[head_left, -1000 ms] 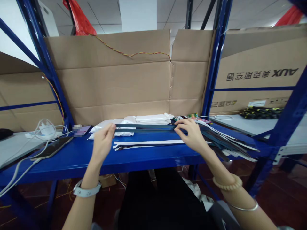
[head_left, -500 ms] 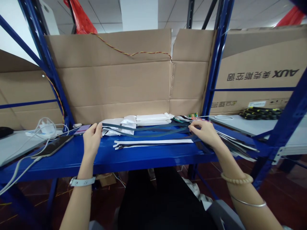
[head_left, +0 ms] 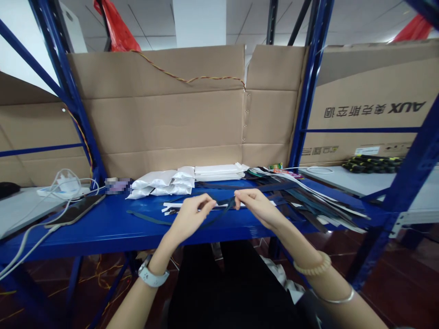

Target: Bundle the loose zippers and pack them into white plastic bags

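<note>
So both hands are right up over the front of the blue steel shelf (head_left: 103,228). The right hand (head_left: 259,209) has its thumb and fingertips pinched on a long dark zipper (head_left: 224,211), and the strip droops from there down toward the left hand (head_left: 190,218). That left hand is curled in with its fingers bent over, but honestly I can't tell if it's actually gripping the zipper or just cradling it. The two hands are close together but not touching. A dark strip also trails along the shelf off to the left, though I can't say if it's the same zipper. Right under the hands lies a white zipper (head_left: 171,207), flat on the shelf. Behind that sit a heap of white packets (head_left: 161,183) and a neat stack of flat white ones (head_left: 219,172), side by side. Over on the right there's a fanned-out pile of dark and white zippers (head_left: 318,201). Further left, a phone (head_left: 75,210) lies near a white charger and cable (head_left: 60,186). The left wrist has a white band (head_left: 153,277), and the right one has a beaded bracelet (head_left: 312,267) plus a thin metal bangle (head_left: 334,299). A big cardboard sheet (head_left: 154,119) stands behind it all.
</note>
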The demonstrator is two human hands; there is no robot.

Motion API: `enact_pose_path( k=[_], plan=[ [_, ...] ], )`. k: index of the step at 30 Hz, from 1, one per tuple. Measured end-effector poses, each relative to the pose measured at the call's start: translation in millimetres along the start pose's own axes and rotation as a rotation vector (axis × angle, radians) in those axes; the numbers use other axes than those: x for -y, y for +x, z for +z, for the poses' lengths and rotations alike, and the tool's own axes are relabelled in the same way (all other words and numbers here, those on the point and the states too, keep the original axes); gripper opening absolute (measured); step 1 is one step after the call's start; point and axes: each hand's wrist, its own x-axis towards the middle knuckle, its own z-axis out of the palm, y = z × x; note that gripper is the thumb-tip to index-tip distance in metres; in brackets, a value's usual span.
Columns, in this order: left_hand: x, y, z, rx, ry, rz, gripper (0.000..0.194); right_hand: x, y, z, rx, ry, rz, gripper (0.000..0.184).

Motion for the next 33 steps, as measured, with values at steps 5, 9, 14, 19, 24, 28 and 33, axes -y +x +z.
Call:
enact_pose_path(
  k=[5,9,14,19,24,28,33],
  plan=[
    [-7.2,-1.6,10.8,0.046,0.062,0.047,0.028,0.0,-3.0,17.0,0.025,-0.008,-0.030,0.041],
    [-4.2,-0.5,12.4,0.062,0.157,0.099,0.025,-0.6,-3.7,22.0,0.039,0.003,-0.043,0.042],
    [-3.5,-1.2,17.5,0.049,0.252,0.130,0.027,-7.1,-3.5,25.8,0.031,0.109,-0.001,0.028],
    [-3.5,-3.9,22.3,-0.004,0.442,0.154,0.023,-18.2,-1.5,26.0,0.016,-0.059,0.038,0.031],
    [-4.5,-5.7,15.9,0.080,0.654,0.232,0.022,-18.7,-2.2,23.2,0.121,-0.113,0.026,0.034],
    [-3.6,-5.2,7.6,0.141,0.721,0.317,0.022,-13.8,-3.7,21.3,0.153,0.008,0.088,0.032],
    [1.8,-4.2,-4.5,0.134,0.712,0.323,0.025,-8.0,-1.0,0.3,0.039,-0.017,0.095,0.032]
  ],
)
